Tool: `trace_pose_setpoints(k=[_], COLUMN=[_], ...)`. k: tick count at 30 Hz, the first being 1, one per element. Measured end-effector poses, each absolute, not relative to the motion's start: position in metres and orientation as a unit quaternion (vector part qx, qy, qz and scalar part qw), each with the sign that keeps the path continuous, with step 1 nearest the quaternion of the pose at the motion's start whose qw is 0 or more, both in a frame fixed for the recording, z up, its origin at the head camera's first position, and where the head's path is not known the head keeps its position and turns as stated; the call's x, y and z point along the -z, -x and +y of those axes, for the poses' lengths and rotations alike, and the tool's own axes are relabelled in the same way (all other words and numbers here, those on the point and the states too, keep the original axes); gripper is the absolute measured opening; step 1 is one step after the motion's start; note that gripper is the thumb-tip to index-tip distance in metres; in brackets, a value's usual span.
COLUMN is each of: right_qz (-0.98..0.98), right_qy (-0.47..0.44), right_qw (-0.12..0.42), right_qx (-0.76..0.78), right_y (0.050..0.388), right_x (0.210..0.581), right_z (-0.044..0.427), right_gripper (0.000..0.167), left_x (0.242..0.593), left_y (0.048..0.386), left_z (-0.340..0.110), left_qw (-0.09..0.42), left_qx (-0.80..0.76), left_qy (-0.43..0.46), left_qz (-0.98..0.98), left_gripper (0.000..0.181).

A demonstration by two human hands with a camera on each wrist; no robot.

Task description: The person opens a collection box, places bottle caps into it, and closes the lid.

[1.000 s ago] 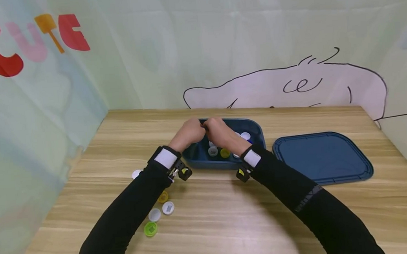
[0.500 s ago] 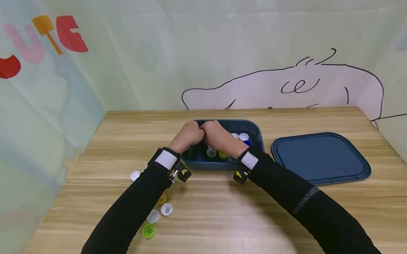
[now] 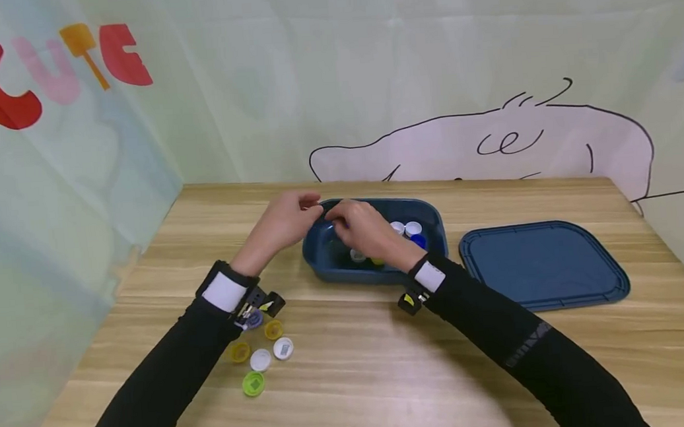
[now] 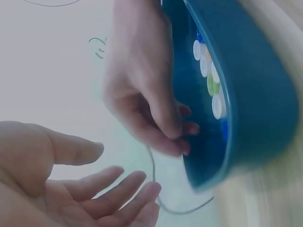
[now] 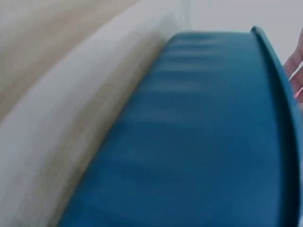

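Note:
A dark blue box (image 3: 352, 277) stands at the back middle of the table, with white, yellow and blue bottle caps (image 3: 412, 229) inside. Over its left end is my right hand (image 3: 367, 228), fingers pointing down and loosely curled. In the left wrist view, nothing shows in that right hand (image 4: 142, 80), and a green cap (image 4: 213, 86) lies in the box with white and blue ones. Just off the box's back left corner, my left hand (image 3: 283, 224) has spread, relaxed fingers and holds nothing. The box wall (image 5: 199, 132) hides my right hand from its own wrist camera.
Several loose caps lie on the table left of the middle, among them a green cap (image 3: 253, 383), a white cap (image 3: 282, 348) and a yellow cap (image 3: 273, 329). A flat dark blue lid (image 3: 542, 265) lies right of the box. Printed cloth walls enclose the table.
My hands were together over the box's left end. The left hand has drawn away to the left and its fingers have spread; the right hand has stayed over the box.

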State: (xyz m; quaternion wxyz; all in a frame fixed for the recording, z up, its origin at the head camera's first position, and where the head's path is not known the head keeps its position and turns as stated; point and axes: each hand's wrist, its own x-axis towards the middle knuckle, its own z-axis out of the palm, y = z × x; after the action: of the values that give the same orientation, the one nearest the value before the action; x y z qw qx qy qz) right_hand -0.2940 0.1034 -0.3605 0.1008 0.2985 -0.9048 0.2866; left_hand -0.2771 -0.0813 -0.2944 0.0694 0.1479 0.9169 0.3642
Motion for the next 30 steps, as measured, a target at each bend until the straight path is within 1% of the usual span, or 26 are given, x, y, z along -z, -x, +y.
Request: trace_pose_setpoints(k=[3, 9, 11, 13, 17, 20, 25, 28, 30], right_qz=[-0.892, -0.863, -0.854, -0.847, -0.847, -0.848, -0.838, -0.831, -0.830], right_qy=[-0.317, -0.376, -0.394, -0.414, -0.440, -0.453, -0.494, -0.521, -0.531], right_qw=[0.125, 0.224, 0.243, 0.242, 0.208, 0.182, 0.164, 0.152, 0.144], right_qx=[-0.296, -0.252, -0.238, -0.231, -0.214, -0.205, -0.165, -0.120, -0.091], right_y=[0.283, 0.251, 0.239, 0.227, 0.208, 0.196, 0.180, 0.173, 0.170], right_x=[0.357, 0.349, 0.347, 0.347, 0.351, 0.358, 0.371, 0.379, 0.382], right_z=[0.098, 0.082, 0.077, 0.072, 0.063, 0.057, 0.049, 0.044, 0.043], right_gripper=[0.023, 0.014, 0.013, 0.012, 0.012, 0.013, 0.010, 0.009, 0.009], left_x=[0.294, 0.306, 0.311, 0.316, 0.325, 0.332, 0.348, 0.359, 0.365], left_y=[0.265, 0.234, 0.222, 0.210, 0.188, 0.174, 0.155, 0.144, 0.137], left_z=[-0.099, -0.128, -0.135, -0.139, -0.146, -0.150, -0.155, -0.155, -0.153], left_qw=[0.064, 0.066, 0.067, 0.071, 0.070, 0.061, 0.049, 0.026, -0.011], left_qx=[-0.367, -0.365, -0.363, -0.362, -0.348, -0.327, -0.301, -0.277, -0.245], left_qy=[-0.150, -0.156, -0.164, -0.170, -0.177, -0.174, -0.169, -0.170, -0.182], left_qz=[0.916, 0.915, 0.915, 0.914, 0.918, 0.927, 0.937, 0.945, 0.952], left_gripper=[0.039, 0.032, 0.030, 0.028, 0.024, 0.019, 0.013, 0.011, 0.011])
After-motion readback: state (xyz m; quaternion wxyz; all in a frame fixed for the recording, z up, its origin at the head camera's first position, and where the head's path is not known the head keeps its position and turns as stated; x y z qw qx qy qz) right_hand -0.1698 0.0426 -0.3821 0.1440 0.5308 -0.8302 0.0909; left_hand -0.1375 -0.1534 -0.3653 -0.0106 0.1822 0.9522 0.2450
